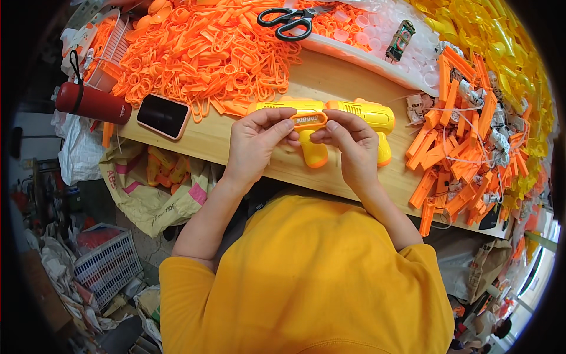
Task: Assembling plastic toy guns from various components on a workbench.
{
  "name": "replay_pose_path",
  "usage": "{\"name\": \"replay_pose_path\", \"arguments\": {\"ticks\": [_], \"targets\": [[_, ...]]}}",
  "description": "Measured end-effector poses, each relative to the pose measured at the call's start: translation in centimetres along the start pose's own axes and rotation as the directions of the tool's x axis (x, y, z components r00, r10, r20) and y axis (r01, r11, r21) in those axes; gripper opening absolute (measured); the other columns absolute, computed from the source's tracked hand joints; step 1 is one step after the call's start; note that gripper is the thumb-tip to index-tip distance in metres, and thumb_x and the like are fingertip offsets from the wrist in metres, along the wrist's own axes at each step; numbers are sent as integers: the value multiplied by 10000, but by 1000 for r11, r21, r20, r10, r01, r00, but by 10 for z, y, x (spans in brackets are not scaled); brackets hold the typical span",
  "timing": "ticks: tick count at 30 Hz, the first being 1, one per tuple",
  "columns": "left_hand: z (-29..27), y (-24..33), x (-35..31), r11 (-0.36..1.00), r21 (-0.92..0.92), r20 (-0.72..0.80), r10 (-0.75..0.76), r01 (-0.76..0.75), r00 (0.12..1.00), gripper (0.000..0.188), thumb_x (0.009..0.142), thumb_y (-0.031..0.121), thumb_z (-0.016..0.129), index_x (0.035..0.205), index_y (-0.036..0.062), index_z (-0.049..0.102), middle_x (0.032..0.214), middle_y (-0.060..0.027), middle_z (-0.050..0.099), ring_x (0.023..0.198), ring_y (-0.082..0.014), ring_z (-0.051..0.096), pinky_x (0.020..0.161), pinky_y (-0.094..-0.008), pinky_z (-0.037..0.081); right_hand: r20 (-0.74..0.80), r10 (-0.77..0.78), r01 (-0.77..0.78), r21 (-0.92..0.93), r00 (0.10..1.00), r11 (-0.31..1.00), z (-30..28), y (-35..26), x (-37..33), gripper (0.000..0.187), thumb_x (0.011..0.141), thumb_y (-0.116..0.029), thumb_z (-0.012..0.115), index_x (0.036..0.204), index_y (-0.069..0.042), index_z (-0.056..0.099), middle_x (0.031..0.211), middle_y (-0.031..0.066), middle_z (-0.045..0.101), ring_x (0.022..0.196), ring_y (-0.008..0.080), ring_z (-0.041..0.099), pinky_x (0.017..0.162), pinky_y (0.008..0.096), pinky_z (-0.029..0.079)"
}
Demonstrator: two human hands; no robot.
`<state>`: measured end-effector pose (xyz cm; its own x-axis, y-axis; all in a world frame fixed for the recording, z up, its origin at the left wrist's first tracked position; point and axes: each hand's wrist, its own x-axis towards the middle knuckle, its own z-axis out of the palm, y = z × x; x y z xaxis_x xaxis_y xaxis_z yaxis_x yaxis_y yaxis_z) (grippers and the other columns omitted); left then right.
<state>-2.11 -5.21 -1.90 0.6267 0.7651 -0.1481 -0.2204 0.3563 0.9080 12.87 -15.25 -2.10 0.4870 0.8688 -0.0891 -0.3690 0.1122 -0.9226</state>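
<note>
Between the fingertips of both hands is a small orange oval plastic piece (309, 121) with raised lettering on its face. My left hand (254, 140) pinches its left end, and my right hand (354, 141) pinches the right end. Just beyond the fingers, two yellow toy gun bodies (372, 114) with orange-tipped handles lie on the wooden table (327, 74), partly covered by my hands. A big heap of orange plastic parts (203, 50), many of them loop-shaped, spreads behind my left hand.
Black-handled scissors (289, 23) rest on the heap. Left are a phone (163, 116) and a red bottle (93, 103). A white tray (359, 58) holds translucent caps. Orange parts with wires (454, 141) crowd the right, near yellow shells (507, 53). A sack (150, 197) hangs below the left edge.
</note>
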Motion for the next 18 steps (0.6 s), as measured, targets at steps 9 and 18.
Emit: {"name": "replay_pose_path", "arguments": {"ticks": [9,18], "targets": [[3,0,-4,1000,19,50,18,-19,999,207,891,17,582,1083,-58,597,873,-84,643,730,-115,624,675,-247,550,71,254,-262,365,965,893,-13,-3,8,129,845,-23,648,966,-29,603,841,53,644,627,115,579,552,214,451],[32,-1,-22,835,-472,130,-254,285,959,217,910,132,603,1094,20,572,995,-82,635,897,-154,635,778,-298,544,370,-692,760,-500,620,414,1,-3,-3,346,721,143,689,1006,-1,553,888,107,674,631,129,554,572,232,452]]}}
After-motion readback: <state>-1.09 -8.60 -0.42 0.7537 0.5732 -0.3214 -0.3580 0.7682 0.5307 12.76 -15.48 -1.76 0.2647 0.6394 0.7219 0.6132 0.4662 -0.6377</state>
